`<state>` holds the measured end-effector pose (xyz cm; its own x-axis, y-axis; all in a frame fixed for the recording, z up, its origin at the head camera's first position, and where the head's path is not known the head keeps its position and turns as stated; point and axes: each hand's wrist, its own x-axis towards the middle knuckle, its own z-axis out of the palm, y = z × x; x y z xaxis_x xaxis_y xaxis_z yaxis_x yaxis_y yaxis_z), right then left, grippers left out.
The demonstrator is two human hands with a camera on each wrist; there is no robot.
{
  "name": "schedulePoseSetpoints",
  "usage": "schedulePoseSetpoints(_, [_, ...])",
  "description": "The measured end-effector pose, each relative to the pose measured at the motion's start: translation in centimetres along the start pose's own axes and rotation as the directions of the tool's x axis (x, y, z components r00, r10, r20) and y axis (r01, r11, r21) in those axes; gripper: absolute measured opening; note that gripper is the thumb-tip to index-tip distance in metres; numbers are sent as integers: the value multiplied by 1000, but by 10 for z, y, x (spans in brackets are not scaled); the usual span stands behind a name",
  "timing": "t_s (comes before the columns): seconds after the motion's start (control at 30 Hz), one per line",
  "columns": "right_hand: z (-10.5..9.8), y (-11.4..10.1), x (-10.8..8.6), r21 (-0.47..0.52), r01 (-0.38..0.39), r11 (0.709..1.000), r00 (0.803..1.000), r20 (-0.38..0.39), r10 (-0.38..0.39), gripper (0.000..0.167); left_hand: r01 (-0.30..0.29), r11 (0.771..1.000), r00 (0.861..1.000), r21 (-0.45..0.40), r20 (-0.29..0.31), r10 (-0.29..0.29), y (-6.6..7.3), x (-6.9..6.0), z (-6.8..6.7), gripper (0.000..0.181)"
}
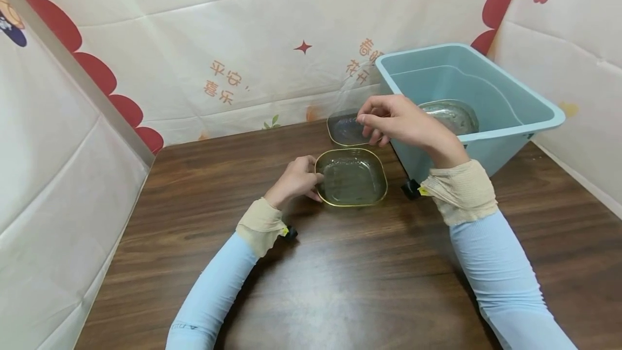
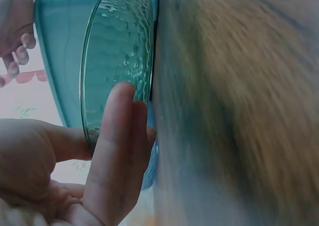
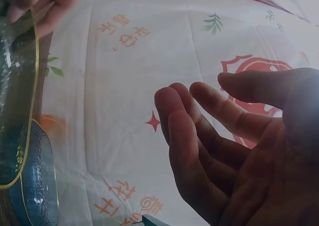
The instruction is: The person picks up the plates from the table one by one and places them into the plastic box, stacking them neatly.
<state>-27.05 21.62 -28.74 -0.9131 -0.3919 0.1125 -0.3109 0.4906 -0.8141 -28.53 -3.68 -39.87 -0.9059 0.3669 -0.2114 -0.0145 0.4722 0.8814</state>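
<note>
A square clear glass dish with rounded corners and a gold rim (image 1: 352, 180) sits on the wooden table. My left hand (image 1: 297, 178) grips its left side; the left wrist view shows the thumb at the rim and the fingers (image 2: 117, 136) along the outer wall. Just behind it lies a second glass dish, bluish (image 1: 346, 128), partly covered from view by my right hand (image 1: 400, 120). That hand hangs in the air beside the tub, fingers loosely bent and holding nothing, as the right wrist view confirms. A third glass dish (image 1: 452, 115) is inside the light blue tub (image 1: 505, 139).
The tub stands at the back right of the brown table (image 1: 311, 296), its near wall close to my right wrist. Behind and at both sides hangs a white printed cloth (image 1: 272, 26). Small black wrist cameras (image 1: 412, 189) protrude under each wrist.
</note>
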Motion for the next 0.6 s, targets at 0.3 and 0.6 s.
schedulePoseSetpoints(0.3, [14,0,6,-31,-53,998,999,11,53,21,13,1000,999,18,-30,-13,9,-14,-27,29])
schedulePoseSetpoints(0.6, [30,9,16,-15,-139,990,989,44,140,57,16,998,999,-63,-46,-19,18,-25,-41,33])
